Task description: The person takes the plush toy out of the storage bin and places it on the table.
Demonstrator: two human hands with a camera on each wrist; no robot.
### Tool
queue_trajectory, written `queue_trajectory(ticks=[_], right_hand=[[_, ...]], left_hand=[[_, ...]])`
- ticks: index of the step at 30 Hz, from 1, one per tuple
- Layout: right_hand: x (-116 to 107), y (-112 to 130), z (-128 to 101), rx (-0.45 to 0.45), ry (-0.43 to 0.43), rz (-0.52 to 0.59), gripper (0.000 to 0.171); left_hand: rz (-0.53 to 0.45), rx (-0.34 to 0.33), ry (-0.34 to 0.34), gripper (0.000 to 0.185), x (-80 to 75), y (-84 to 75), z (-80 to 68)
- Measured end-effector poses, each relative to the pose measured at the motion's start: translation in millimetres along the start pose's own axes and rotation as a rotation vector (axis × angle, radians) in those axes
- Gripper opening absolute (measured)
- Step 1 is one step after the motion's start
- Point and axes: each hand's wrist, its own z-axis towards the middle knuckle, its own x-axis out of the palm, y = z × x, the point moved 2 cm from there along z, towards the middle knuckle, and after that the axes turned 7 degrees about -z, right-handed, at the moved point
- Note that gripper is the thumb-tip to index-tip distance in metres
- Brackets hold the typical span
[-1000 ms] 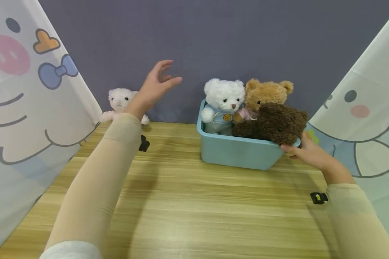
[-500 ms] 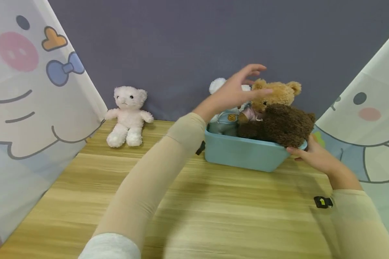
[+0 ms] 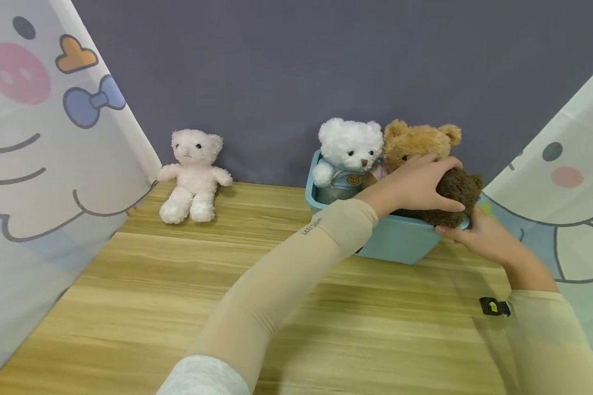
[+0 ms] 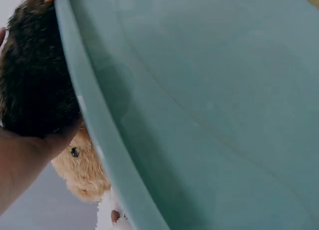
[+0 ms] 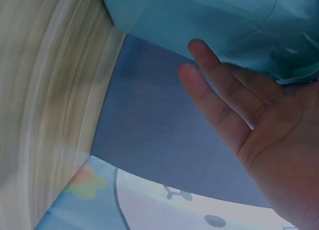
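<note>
1. The left hand (image 3: 417, 185), fingers wide, curls round the brown bear (image 3: 464, 189) in the blue tub (image 3: 400, 241).
2. The right hand (image 3: 489, 238), fingers nearly straight, touches the tub's end.
3. Behind the left fingers sits a tan bear (image 3: 417, 141).

Head camera above a yellow-brown wood-grain table (image 3: 178, 302), facing forward and down, widest view, left-wrist camera turned sideways, very close to a pale blue rectangular plastic bin (image 3: 405, 241), right-wrist camera near, tipped the opposite way, facing past the bin toward a flat dark grey backdrop (image 3: 252, 66), bin shared by all three
</note>
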Motion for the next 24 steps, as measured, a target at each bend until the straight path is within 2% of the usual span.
queue_trajectory(ticks=[4,8,12,17,20,24], right_hand=[[0.6,8.5,-0.3,0.0,-0.014,-0.019,0.101],[0.8,16.3,0.5,-0.037,-0.028,0.014,0.104],[-1.0,19.8,5.1,-0.033,-0.027,0.019,0.114],[-2.4,18.8,7.6,0.058,0.046,-0.046,0.12],[-4.1,15.6,8.0,0.112,0.092,-0.079,0.123],[-7.9,11.0,4.5,0.132,0.101,-0.086,0.12]], left_hand=[[0.084,-0.043,-0.005,0.099,3.5,0.6,-1.8],[0.045,-0.055,-0.019,0.102,2.2,2.5,-4.1],[-0.146,-0.053,-0.065,0.092,-0.4,11.0,-4.5],[-0.35,-0.016,-0.131,0.084,-7.6,22.6,-13.4],[-0.445,0.025,-0.175,0.082,-20.9,28.7,-24.6],[-0.596,0.076,-0.257,0.078,-51.8,35.0,-45.7]])
